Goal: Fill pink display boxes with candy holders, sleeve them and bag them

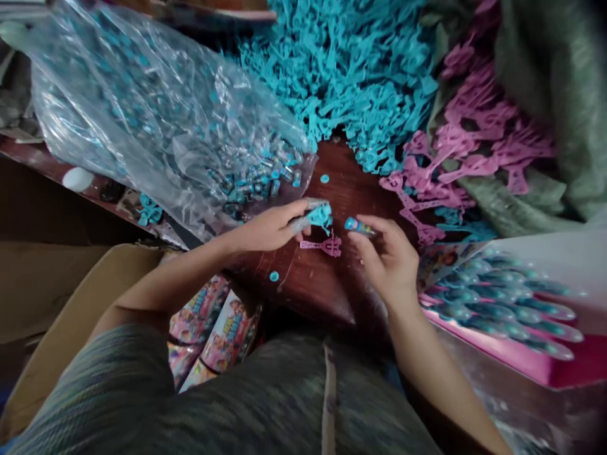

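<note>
Head cam: left hand (277,226) has its fingers closed around a turquoise plastic piece (319,216), right hand (392,256) is pinching a little blue-capped tube (358,225) just beside it, both over the dark table (322,287). Big clear plastic bag (156,167) on the left's loaded with similar tubes, some near its mouth. Over right, pink pieces (478,142) heaped against a green sack (535,95), plus a pink box (512,354) packed with teal, clear-tipped things (502,306).
</note>
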{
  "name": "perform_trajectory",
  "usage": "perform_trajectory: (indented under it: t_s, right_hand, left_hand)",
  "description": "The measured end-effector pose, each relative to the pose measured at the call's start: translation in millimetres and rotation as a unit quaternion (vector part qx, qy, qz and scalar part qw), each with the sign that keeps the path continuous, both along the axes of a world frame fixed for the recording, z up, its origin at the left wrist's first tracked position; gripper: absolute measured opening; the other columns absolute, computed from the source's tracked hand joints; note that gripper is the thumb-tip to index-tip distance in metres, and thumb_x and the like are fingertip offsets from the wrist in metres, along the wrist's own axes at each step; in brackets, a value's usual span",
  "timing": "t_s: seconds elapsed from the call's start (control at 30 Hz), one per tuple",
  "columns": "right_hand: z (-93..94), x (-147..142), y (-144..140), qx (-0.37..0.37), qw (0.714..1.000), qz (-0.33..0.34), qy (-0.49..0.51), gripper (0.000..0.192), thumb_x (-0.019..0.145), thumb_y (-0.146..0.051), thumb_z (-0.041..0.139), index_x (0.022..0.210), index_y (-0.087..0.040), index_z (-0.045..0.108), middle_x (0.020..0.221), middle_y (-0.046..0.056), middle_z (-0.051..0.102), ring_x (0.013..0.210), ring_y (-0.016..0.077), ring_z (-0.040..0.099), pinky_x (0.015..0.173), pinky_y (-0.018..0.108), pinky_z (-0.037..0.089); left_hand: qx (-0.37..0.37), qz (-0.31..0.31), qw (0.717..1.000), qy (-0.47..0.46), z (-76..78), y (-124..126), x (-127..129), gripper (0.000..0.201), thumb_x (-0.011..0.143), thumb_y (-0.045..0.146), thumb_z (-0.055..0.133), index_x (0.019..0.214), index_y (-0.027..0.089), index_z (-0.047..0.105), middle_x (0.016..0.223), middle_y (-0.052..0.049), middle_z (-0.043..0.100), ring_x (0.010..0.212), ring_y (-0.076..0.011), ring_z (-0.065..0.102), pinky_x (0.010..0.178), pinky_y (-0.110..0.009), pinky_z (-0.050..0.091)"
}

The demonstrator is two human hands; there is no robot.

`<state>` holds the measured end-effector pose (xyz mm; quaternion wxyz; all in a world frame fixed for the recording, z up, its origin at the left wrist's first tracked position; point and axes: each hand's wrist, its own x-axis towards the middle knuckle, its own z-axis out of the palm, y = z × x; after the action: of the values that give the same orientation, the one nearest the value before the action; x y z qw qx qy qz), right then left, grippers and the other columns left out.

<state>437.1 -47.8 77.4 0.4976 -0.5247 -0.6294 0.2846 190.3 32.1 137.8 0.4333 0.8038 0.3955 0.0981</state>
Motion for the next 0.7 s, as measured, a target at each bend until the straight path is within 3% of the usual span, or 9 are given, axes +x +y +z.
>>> perform_trajectory:
  t_s: [0.07, 0.2, 0.27, 0.37, 0.53, 0.63, 0.7]
  right_hand:
    - [4.0, -9.2, 7.8, 0.026, 0.998, 0.060, -0.007, 0.021, 0.099, -0.029, 0.075, 0.120, -0.026, 0.076, 0.113, 0.006, 0.079, 0.104, 0.0225, 0.075, 0.094, 0.039, 0.063]
    - [13.3, -20.8, 7.7, 0.039, 0.986, 0.156, -0.047, 0.023, 0.101, -0.026, 0.072, 0.124, -0.028, 0.076, 0.114, 0.005, 0.080, 0.103, 0.0212, 0.076, 0.092, 0.036, 0.064]
    - [18.8, -19.6, 4.8, 0.053, 0.976, 0.189, -0.093, 0.023, 0.102, -0.027, 0.071, 0.125, -0.027, 0.075, 0.115, 0.006, 0.080, 0.105, 0.0215, 0.076, 0.094, 0.036, 0.063]
    - [24.4, -15.9, 2.9, 0.059, 0.959, 0.217, -0.172, 0.024, 0.105, -0.031, 0.066, 0.125, -0.024, 0.075, 0.117, 0.008, 0.080, 0.106, 0.0227, 0.077, 0.093, 0.036, 0.063]
    - [16.9, -22.3, 4.2, -0.071, 0.955, 0.217, -0.191, 0.037, 0.109, -0.052, 0.052, 0.111, -0.023, 0.075, 0.102, 0.009, 0.081, 0.092, 0.0244, 0.078, 0.082, 0.037, 0.061]
    - [11.8, -31.0, 4.7, -0.155, 0.952, 0.212, -0.157, 0.045, 0.104, -0.064, 0.056, 0.117, -0.024, 0.071, 0.106, 0.008, 0.082, 0.082, 0.0229, 0.076, 0.076, 0.037, 0.059]
    - [13.2, -36.8, 5.4, -0.163, 0.957, 0.201, -0.130, 0.053, 0.096, -0.069, 0.065, 0.124, -0.024, 0.068, 0.112, 0.008, 0.081, 0.078, 0.0211, 0.074, 0.074, 0.035, 0.058]
  left_hand:
    - [-0.065, 0.016, 0.995, -0.071, 2.6, -28.3, -12.0, 0.040, 0.109, 0.035, 0.048, 0.142, 0.017, 0.060, 0.109, -0.007, 0.078, 0.084, -0.0147, 0.073, 0.083, -0.026, 0.058]
    - [-0.044, 0.082, 0.991, -0.095, -6.4, -59.7, -15.9, 0.031, 0.103, 0.034, 0.061, 0.127, 0.016, 0.069, 0.116, -0.007, 0.079, 0.099, -0.0173, 0.074, 0.090, -0.027, 0.057]
    - [0.000, 0.093, 0.994, -0.051, -10.6, -64.6, -15.7, 0.026, 0.104, 0.028, 0.058, 0.123, 0.018, 0.073, 0.115, -0.005, 0.081, 0.102, -0.0179, 0.075, 0.092, -0.027, 0.057]
    - [0.106, 0.058, 0.992, 0.042, -14.5, -68.1, -16.8, 0.029, 0.107, 0.023, 0.052, 0.122, 0.022, 0.076, 0.109, -0.003, 0.082, 0.098, -0.0175, 0.077, 0.087, -0.026, 0.056]
    - [0.328, 0.019, 0.932, 0.154, -22.5, -74.6, -24.1, 0.038, 0.108, 0.022, 0.053, 0.142, 0.024, 0.068, 0.105, -0.005, 0.080, 0.095, -0.0184, 0.076, 0.073, -0.025, 0.056]
    - [0.362, 0.027, 0.916, 0.172, -27.8, -78.8, -33.6, 0.038, 0.109, 0.024, 0.052, 0.144, 0.026, 0.066, 0.103, -0.004, 0.079, 0.090, -0.0170, 0.076, 0.070, -0.025, 0.056]
    - [0.355, 0.056, 0.917, 0.172, -30.5, -82.6, -41.4, 0.038, 0.110, 0.028, 0.049, 0.143, 0.026, 0.067, 0.100, -0.004, 0.079, 0.087, -0.0172, 0.076, 0.069, -0.025, 0.056]
